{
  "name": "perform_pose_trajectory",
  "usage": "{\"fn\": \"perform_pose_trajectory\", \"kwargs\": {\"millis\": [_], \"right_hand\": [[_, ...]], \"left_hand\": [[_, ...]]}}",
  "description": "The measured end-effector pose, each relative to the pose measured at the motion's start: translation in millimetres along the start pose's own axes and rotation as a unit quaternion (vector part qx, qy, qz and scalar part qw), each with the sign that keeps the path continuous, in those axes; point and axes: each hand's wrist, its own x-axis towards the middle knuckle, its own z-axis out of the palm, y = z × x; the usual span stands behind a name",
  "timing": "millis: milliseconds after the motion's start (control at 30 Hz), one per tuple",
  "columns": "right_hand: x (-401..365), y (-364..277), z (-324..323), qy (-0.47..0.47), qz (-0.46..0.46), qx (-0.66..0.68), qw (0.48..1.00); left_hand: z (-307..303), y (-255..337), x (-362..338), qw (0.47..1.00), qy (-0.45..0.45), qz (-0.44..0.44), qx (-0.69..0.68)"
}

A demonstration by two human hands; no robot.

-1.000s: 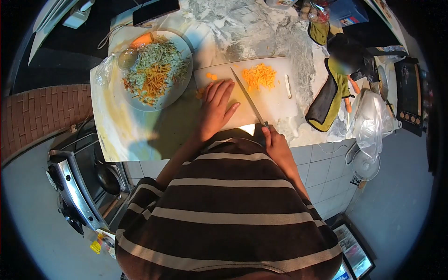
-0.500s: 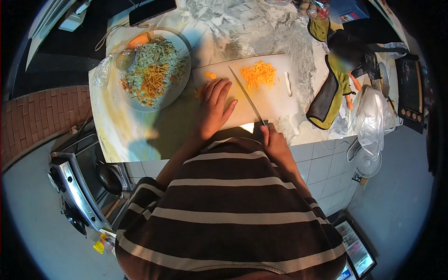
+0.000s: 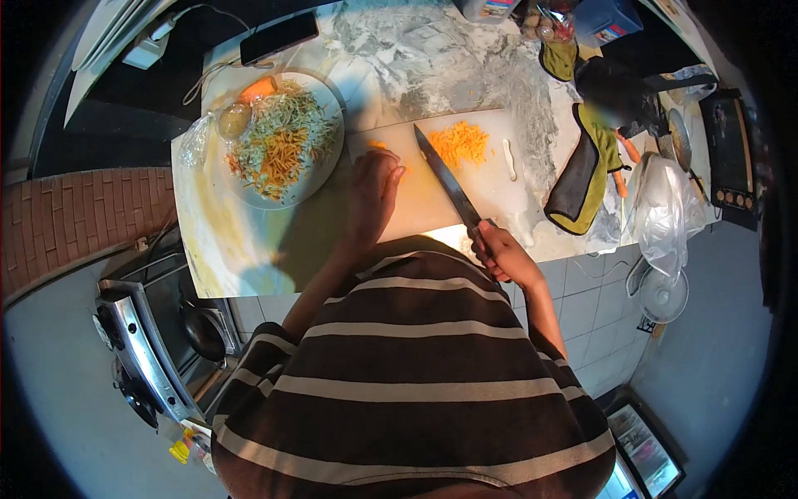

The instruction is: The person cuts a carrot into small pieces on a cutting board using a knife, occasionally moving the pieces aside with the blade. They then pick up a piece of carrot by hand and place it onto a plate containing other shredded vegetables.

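Note:
My right hand [image 3: 509, 254] is closed round the handle of a kitchen knife [image 3: 449, 180], its blade slanting up and left over a white cutting board [image 3: 418, 187]. On the board's left part rests my left hand [image 3: 378, 195], turned on its side with curled fingers; what they hold, if anything, is hidden. A few orange carrot pieces [image 3: 376, 144] show just beyond its fingertips. Right of the blade tip lies a heap of diced carrot [image 3: 462, 143]. A white strip [image 3: 509, 160] lies near the board's right end.
Left of the board stands a large plate [image 3: 330, 158] of shredded vegetables, with a carrot chunk [image 3: 259, 88] on it. Behind it lies a phone [image 3: 279, 38]. To the right are a green-and-black cloth [image 3: 580, 179] and a plastic bag [image 3: 662, 204]. A stove [image 3: 154, 349] is at lower left.
My left hand has gone from fingers spread flat on the board to curled and turned on its side. My right hand has shifted slightly right, and the knife's broad face now shows.

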Motion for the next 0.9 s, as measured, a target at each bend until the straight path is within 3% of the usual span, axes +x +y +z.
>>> {"fn": "perform_pose_trajectory", "kwargs": {"millis": [67,133,233,333,667,900], "right_hand": [[2.0,7.0,-5.5,-0.087,0.022,0.151,0.984],[-4.9,2.5,-8.3,-0.103,0.027,0.174,0.979],[-11.3,-5.0,-6.7,-0.125,0.016,0.196,0.972],[-15.4,-7.0,-5.1,-0.121,0.005,0.195,0.973],[-21.1,8.7,-5.4,-0.105,-0.019,0.221,0.969],[-21.2,12.2,-11.4,-0.06,-0.058,0.3,0.95]], "left_hand": [[3.0,-3.5,5.6,0.996,0.002,-0.042,-0.079],[8.3,1.3,12.7,0.944,0.014,-0.157,-0.289],[-1.8,29.5,30.1,0.909,-0.047,-0.224,-0.348],[-0.6,33.7,40.2,0.9,-0.101,-0.232,-0.354],[8.3,39.2,44.5,0.905,-0.122,-0.231,-0.335],[18.3,26.6,50.0,0.908,-0.135,-0.161,-0.362]]}}
